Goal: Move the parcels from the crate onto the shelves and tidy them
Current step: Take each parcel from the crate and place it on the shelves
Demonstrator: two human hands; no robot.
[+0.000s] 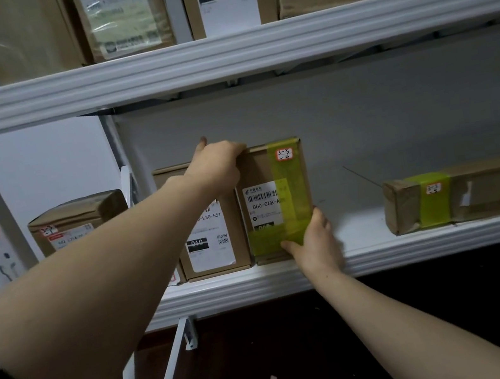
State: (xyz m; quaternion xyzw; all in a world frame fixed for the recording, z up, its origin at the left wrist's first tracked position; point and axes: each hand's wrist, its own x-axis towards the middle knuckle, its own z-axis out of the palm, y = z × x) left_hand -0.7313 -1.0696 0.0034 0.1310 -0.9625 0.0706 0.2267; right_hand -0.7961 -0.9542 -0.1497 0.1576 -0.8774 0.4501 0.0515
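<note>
My left hand (217,165) grips the yellow-taped parcel (277,201) by its top edge, my right hand (314,242) pinching its bottom-right corner at the shelf (419,245) front.

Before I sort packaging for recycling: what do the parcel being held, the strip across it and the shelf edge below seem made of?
Parcel: matte brown cardboard, by its dull surface and folded edges. Strip: translucent yellow-green plastic tape, slightly glossy; the label shows through. Shelf edge: probably white painted metal, given its ribbed, folded profile; not certain.
</note>
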